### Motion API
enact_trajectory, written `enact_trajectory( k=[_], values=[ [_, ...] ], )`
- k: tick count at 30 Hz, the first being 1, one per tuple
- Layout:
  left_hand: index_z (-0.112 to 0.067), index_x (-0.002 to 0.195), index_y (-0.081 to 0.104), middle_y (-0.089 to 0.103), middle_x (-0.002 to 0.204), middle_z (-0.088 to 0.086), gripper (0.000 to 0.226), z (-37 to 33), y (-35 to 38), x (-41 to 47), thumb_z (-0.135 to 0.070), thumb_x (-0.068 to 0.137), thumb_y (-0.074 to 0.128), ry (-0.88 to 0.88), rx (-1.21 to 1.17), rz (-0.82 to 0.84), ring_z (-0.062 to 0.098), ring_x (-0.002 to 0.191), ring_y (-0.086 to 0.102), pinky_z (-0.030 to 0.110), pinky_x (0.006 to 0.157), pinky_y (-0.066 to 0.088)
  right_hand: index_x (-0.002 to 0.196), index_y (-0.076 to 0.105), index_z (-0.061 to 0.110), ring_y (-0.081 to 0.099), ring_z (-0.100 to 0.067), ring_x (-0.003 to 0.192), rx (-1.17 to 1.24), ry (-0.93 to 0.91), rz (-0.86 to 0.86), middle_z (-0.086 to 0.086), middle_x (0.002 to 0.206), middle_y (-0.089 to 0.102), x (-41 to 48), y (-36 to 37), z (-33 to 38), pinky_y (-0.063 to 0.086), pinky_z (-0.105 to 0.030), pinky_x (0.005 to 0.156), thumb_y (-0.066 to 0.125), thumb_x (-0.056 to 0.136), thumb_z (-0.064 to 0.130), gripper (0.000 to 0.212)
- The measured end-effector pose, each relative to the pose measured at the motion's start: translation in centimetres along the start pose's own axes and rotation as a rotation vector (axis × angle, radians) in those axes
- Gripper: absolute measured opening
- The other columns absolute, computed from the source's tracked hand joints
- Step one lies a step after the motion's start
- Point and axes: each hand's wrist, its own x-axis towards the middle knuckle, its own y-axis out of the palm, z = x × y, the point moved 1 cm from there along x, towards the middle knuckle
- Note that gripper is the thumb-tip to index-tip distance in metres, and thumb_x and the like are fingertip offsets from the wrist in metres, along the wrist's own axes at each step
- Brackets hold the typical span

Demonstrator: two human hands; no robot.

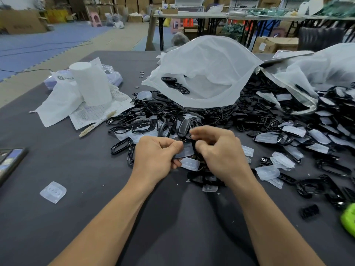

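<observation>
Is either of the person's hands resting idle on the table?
No, the left hand and the right hand both pinch a small plastic part between them, above the pile.

Glossy black plastic frames [142, 126], translucent matt pads [53, 191], grey cloth table [57, 227].

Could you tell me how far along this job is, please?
Seemingly done: black frames with clear pads piled on the right. In hand: the left hand and right hand pinch one black piece with a clear pad. Left: many bare black frames heaped.
</observation>
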Motion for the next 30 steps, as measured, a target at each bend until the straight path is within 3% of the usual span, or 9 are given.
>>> enact_trajectory(
  k=[3, 8, 12, 15, 19, 22, 24, 27, 30],
  values=[
    [-0.023, 0.070, 0.083, 0.069, 0.055, 0.015, 0.023, 0.2, -0.2, 0.1, -0.014, 0.091, 0.078, -0.030, 0.015, 0.019, 0.018, 0.044, 0.063, 0.024, 0.047, 0.052, 0.107, 0.078, 0.039, 0.056, 0.006, 0.092, -0.292, -0.232, 0.077, 0.030, 0.090, 0.060, -1.1, -0.4, 1.5, 0.038, -0.004, 0.084, 0.081, 0.074, 0.020, 0.039],
    [-0.026, 0.078, 0.084, 0.073, 0.063, 0.013, 0.015, 0.0, 0.4, -0.5, -0.024, 0.092, 0.077, -0.047, 0.004, 0.105, 0.015, 0.049, 0.066, 0.025, 0.051, 0.054, 0.115, 0.078, 0.034, 0.063, -0.019, 0.106, -0.539, -0.289, 0.107, 0.000, 0.107, 0.072, -2.2, -1.3, 2.6, 0.047, -0.032, 0.097, 0.086, 0.077, 0.025, 0.040],
    [-0.044, 0.086, 0.082, 0.078, 0.071, -0.002, 0.006, -0.4, 0.4, -1.1, -0.047, 0.083, 0.078, 0.034, 0.067, 0.019, 0.009, 0.058, 0.071, 0.028, 0.057, 0.060, 0.112, 0.079, 0.031, 0.069, -0.011, 0.100, -0.534, -0.071, 0.075, 0.009, 0.105, 0.078, -0.3, -6.8, 1.4, 0.056, -0.031, 0.094, 0.084, 0.075, 0.023, 0.038],
    [-0.051, 0.084, 0.078, 0.077, 0.070, -0.014, 0.011, -0.8, 0.1, -1.3, -0.041, 0.082, 0.082, 0.085, 0.146, -0.078, 0.001, 0.065, 0.074, 0.032, 0.072, 0.061, 0.110, 0.081, 0.026, 0.071, -0.012, 0.103, -0.646, 0.135, 0.012, 0.006, 0.108, 0.079, 2.7, -12.2, -0.3, 0.055, -0.027, 0.097, 0.085, 0.075, 0.018, 0.036],
    [-0.053, 0.071, 0.075, 0.070, 0.069, -0.033, 0.020, -1.3, 0.3, -1.6, -0.037, 0.081, 0.082, 0.168, 0.325, -0.138, -0.014, 0.071, 0.067, 0.018, 0.070, 0.047, 0.117, 0.078, 0.024, 0.068, -0.023, 0.115, -0.868, 0.284, 0.013, 0.001, 0.119, 0.077, 4.7, -16.3, -2.4, 0.053, -0.038, 0.104, 0.086, 0.074, 0.019, 0.044],
    [-0.047, 0.080, 0.076, 0.067, 0.071, -0.039, 0.014, -1.0, 0.2, -1.6, -0.035, 0.081, 0.080, 0.188, 0.432, -0.172, -0.016, 0.079, 0.065, 0.011, 0.072, 0.043, 0.126, 0.074, 0.025, 0.067, -0.020, 0.117, -0.824, 0.250, 0.004, 0.001, 0.125, 0.074, 4.7, -16.0, -2.9, 0.050, -0.033, 0.105, 0.085, 0.076, 0.019, 0.052],
    [-0.044, 0.092, 0.079, 0.068, 0.074, -0.036, 0.017, -0.8, 0.1, -1.4, -0.029, 0.083, 0.077, 0.210, 0.512, -0.205, -0.009, 0.086, 0.067, 0.014, 0.078, 0.043, 0.117, 0.078, 0.027, 0.068, -0.014, 0.105, -0.743, 0.157, -0.016, 0.005, 0.116, 0.077, 4.4, -14.2, -2.7, 0.048, -0.023, 0.097, 0.081, 0.079, 0.015, 0.039],
    [-0.037, 0.106, 0.080, 0.077, 0.104, -0.020, 0.029, -0.4, -0.1, -1.2, -0.019, 0.085, 0.072, 0.283, 0.621, -0.225, 0.005, 0.107, 0.067, 0.019, 0.090, 0.042, 0.094, 0.082, 0.027, 0.066, -0.001, 0.078, -0.643, 0.119, 0.114, 0.014, 0.086, 0.075, 3.5, -10.5, -2.0, 0.052, -0.016, 0.083, 0.078, 0.084, 0.011, 0.020],
    [-0.032, 0.118, 0.078, 0.071, 0.131, 0.001, 0.038, 0.3, -0.7, -0.8, -0.012, 0.087, 0.069, 0.319, 0.739, -0.228, 0.023, 0.129, 0.058, 0.034, 0.109, 0.040, 0.092, 0.082, 0.027, 0.068, -0.004, 0.079, -0.586, 0.109, 0.219, 0.016, 0.077, 0.071, 2.5, -7.0, -1.6, 0.051, -0.013, 0.072, 0.077, 0.085, 0.013, 0.016]
  ],
)
